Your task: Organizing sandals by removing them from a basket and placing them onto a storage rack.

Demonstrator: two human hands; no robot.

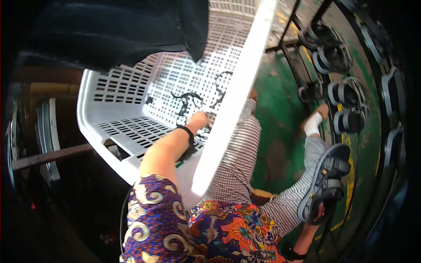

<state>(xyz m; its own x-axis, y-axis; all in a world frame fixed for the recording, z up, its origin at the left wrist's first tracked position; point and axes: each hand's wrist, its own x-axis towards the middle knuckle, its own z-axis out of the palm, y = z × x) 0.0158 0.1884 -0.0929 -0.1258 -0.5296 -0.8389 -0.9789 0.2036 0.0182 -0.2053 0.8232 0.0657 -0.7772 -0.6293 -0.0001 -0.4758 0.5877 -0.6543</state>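
One yellow-marked sandal (pixel 325 180), right grip (pixel 321 212)

Floor (pixel 276 83): green, scuffed. Floor stripe (pixel 349 193): yellow, worn, near the rack's left edge. Rack (pixel 322 11): dark metal bars. Crossbar (pixel 52 156): brown, far left. Light: bright at floor's far end, shadowed left.

- that loud patterned top (pixel 232 228) is great, orange, red and teal motifs all over the front
- the left sleeve (pixel 153 215) looks blue-purple, with big cream curls and tiny reddish marks
- trousers (pixel 234 162) in small dark-and-white checks, pretty loose on the legs
- black band (pixel 189 133) round the left wrist, black strap (pixel 294 254) round the right
- white sock (pixel 312 126) on the right foot, with tan footwear (pixel 323 110), too small to tell the type
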